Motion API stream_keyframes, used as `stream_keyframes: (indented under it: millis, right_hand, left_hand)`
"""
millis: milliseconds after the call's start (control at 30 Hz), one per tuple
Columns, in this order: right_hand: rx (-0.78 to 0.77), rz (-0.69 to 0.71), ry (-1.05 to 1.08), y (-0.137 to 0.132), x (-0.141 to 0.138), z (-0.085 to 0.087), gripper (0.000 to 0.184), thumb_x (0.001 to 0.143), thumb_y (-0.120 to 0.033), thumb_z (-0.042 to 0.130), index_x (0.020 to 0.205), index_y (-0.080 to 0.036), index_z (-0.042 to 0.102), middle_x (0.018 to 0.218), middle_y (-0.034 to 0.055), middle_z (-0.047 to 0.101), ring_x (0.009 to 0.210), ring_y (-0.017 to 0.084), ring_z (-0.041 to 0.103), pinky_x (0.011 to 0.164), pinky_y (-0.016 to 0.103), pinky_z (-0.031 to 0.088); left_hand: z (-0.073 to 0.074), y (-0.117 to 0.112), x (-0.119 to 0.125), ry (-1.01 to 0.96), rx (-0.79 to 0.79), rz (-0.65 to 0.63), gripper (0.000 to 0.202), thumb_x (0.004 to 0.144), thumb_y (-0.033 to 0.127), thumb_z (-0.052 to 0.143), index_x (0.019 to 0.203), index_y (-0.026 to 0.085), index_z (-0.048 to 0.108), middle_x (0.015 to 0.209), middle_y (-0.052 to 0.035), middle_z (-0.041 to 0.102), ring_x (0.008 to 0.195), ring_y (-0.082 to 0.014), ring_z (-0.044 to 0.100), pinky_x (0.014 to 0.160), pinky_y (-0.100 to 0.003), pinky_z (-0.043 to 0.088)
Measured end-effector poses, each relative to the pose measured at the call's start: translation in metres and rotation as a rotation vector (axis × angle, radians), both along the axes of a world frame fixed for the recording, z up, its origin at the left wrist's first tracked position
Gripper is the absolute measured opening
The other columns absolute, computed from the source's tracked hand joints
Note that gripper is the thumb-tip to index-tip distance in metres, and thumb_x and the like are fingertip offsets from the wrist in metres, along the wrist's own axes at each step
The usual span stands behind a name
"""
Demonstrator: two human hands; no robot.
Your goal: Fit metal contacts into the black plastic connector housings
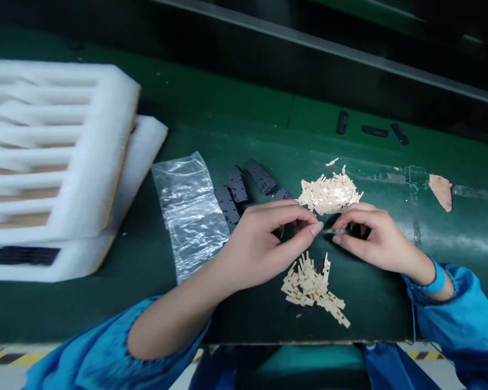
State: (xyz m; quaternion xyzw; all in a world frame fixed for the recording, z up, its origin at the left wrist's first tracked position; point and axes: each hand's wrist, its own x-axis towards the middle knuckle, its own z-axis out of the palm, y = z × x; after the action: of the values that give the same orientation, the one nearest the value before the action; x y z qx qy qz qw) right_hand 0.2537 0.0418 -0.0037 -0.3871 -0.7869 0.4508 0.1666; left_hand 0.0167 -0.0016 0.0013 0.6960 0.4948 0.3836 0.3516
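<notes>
My left hand (274,238) and my right hand (370,233) face each other above the green table, their fingertips pinched and a small gap apart. Something thin and pale shows between the fingertips, too small to name. Just behind the hands lies a heap of small cream-coloured strips (329,192). Closer to me, under the hands, is a looser pile of cream strips with orange-brown patches (313,287). Black flat plates with small holes (260,176) lie beyond my left hand. A clear plastic bag (193,211) lies flat beside my left forearm.
White foam trays with slots (122,162) are stacked at the left, the lower one holding black parts (26,255). Several small black pieces (374,131) lie at the back right. A torn brown scrap (441,192) lies right of my right hand. A dark ledge runs along the back.
</notes>
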Motion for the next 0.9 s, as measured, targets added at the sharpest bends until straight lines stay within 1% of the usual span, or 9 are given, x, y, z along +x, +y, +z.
stream_keyframes:
  millis: [67,133,233,333,467,567,767,833,900]
  right_hand:
    - [0.142,0.192,-0.09,-0.003,0.001,-0.001,0.011,0.092,-0.022,0.076,0.102,-0.02,0.077,0.101,0.0069,0.072,0.099,0.025,0.063,0.09,0.04,0.049]
    - [0.201,0.333,-0.177,-0.007,0.001,0.0,0.013,0.093,-0.023,0.076,0.105,-0.021,0.077,0.104,0.0079,0.069,0.102,0.027,0.06,0.089,0.04,0.048]
    - [0.204,0.382,-0.229,-0.008,0.001,0.001,0.001,0.093,-0.021,0.076,0.092,-0.021,0.076,0.098,0.0068,0.066,0.096,0.026,0.058,0.084,0.039,0.047]
    - [0.065,0.306,-0.103,-0.004,0.002,0.004,0.008,0.09,-0.02,0.08,0.084,-0.02,0.074,0.09,0.0036,0.064,0.089,0.022,0.059,0.081,0.037,0.046]
    - [-0.121,-0.009,0.176,-0.002,0.0,0.008,0.013,0.085,-0.02,0.083,0.079,-0.02,0.072,0.085,0.0005,0.065,0.08,0.017,0.06,0.074,0.032,0.046]
    - [-0.2,-0.156,0.261,-0.006,-0.003,0.009,0.016,0.083,-0.024,0.085,0.077,-0.02,0.071,0.08,-0.0005,0.065,0.071,0.015,0.056,0.062,0.029,0.042]
    - [-0.385,-0.106,0.251,-0.012,-0.007,0.011,0.005,0.085,-0.023,0.08,0.088,-0.019,0.078,0.082,0.0018,0.071,0.063,0.012,0.054,0.055,0.028,0.042]
    - [-0.377,-0.085,0.253,-0.013,-0.009,0.011,0.002,0.086,-0.019,0.077,0.084,-0.019,0.079,0.08,0.0016,0.071,0.062,0.012,0.055,0.055,0.027,0.043]
    - [-0.322,-0.103,0.273,-0.015,-0.01,0.01,0.006,0.086,-0.016,0.076,0.082,-0.02,0.078,0.078,0.0011,0.071,0.063,0.012,0.056,0.056,0.027,0.044]
  left_hand:
    - [0.0,0.0,-0.001,0.014,0.026,-0.003,0.013,0.096,0.017,0.068,0.084,0.018,0.074,0.075,0.0022,0.07,0.066,-0.011,0.063,0.064,-0.023,0.049]
    - [0.001,0.001,-0.001,0.023,0.036,-0.005,0.013,0.096,0.017,0.068,0.084,0.017,0.074,0.076,0.002,0.07,0.067,-0.0112,0.063,0.065,-0.023,0.049]
    - [0.001,0.0,0.0,0.026,0.036,0.0,0.012,0.095,0.017,0.068,0.084,0.017,0.074,0.075,0.0017,0.07,0.068,-0.0116,0.063,0.065,-0.024,0.049]
    - [0.003,0.0,0.0,0.01,-0.003,-0.023,0.011,0.094,0.018,0.07,0.085,0.017,0.075,0.075,0.0013,0.07,0.069,-0.012,0.063,0.065,-0.024,0.049]
    - [0.005,0.0,0.001,-0.089,-0.159,-0.122,0.006,0.091,0.025,0.076,0.091,0.02,0.079,0.082,0.0001,0.075,0.075,-0.014,0.068,0.066,-0.024,0.052]
    - [0.005,0.0,0.003,-0.184,-0.217,-0.111,0.011,0.095,0.024,0.07,0.086,0.02,0.077,0.081,0.0004,0.076,0.072,-0.0136,0.068,0.066,-0.024,0.052]
    - [0.009,0.001,0.002,-0.065,-0.199,-0.183,0.023,0.101,0.023,0.057,0.081,0.019,0.067,0.074,0.0023,0.063,0.067,-0.0122,0.059,0.063,-0.025,0.046]
    - [0.008,0.001,0.004,-0.033,-0.182,-0.207,0.025,0.102,0.022,0.055,0.08,0.019,0.066,0.074,0.0022,0.062,0.067,-0.0121,0.059,0.064,-0.025,0.046]
    - [0.005,0.0,0.007,-0.013,-0.161,-0.134,0.019,0.1,0.023,0.059,0.083,0.019,0.067,0.074,0.0023,0.063,0.068,-0.0127,0.06,0.063,-0.025,0.046]
